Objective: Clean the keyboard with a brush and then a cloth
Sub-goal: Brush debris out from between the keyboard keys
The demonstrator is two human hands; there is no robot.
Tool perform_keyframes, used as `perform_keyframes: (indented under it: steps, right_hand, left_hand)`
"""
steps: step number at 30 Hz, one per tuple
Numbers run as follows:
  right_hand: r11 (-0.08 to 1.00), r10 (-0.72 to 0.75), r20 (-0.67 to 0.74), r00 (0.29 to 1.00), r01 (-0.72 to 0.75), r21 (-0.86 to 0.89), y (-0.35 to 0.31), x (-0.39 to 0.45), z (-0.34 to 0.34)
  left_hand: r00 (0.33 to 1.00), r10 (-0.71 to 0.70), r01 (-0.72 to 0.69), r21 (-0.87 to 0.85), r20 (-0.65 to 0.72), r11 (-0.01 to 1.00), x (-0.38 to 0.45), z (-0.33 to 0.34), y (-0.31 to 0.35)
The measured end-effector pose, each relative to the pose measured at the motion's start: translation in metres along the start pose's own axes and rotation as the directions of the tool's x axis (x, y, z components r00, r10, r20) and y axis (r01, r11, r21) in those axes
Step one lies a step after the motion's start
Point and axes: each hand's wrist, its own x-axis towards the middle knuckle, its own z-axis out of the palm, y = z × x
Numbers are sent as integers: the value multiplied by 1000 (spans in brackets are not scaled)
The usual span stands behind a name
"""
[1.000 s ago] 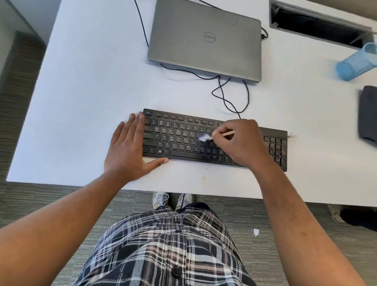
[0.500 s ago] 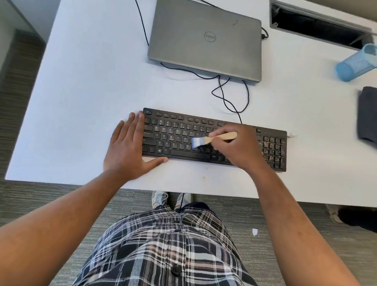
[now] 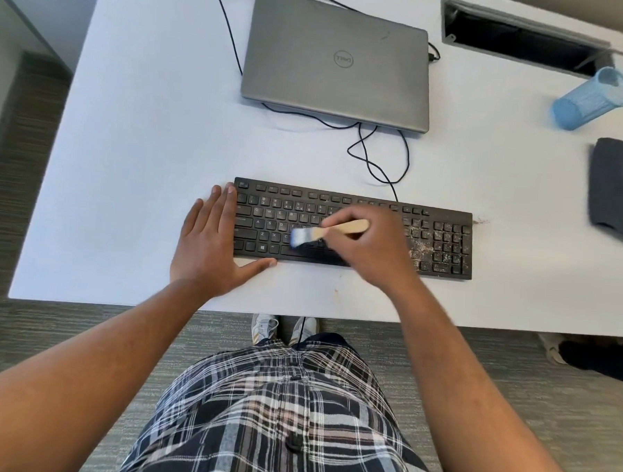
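The black keyboard lies near the front edge of the white table, its cable looping back toward a closed grey laptop; the left hand lies flat with fingers straight and close together, fingertips level with the keyboard's far left corner, while the thumb stretches along the front edge below the bottom row of keys; the right hand is curled round a small brush, pinching its pale wooden handle so that the handle end pokes out past the knuckles and the blue-white bristles stick out to the left of the fingers, down over the lower letter keys near the space bar; the bristles look blurred; to the right of that hand the number pad is speckled with pale crumbs, and a few more lie on the table just off the keyboard's right end; well off to the right of both hands a dark folded cloth lies flat on the table, with a blue mesh cup just behind it.
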Motion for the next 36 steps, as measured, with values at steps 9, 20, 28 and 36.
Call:
perform_keyframes:
  steps: [9, 20, 28, 36]
  right_hand:
    - [961, 166, -269, 949, -217, -173, 46, -13, -47]
    - [999, 25, -84, 996, -29, -44, 10, -14, 18]
    - [894, 81, -385, 920, -237, -379, 37, -22, -45]
    - [956, -122, -219, 968, 56, -287, 8, -7, -12]
  left_hand:
    - [1000, 6, -6, 10, 2, 1000, 0, 0, -1]
    - [1000, 5, -5, 13, -1, 1000, -1, -1, 0]
    - [1000, -1, 1, 22, 5, 1000, -1, -1, 1]
    - [1000, -7, 7, 21, 6, 1000, -1, -3, 2]
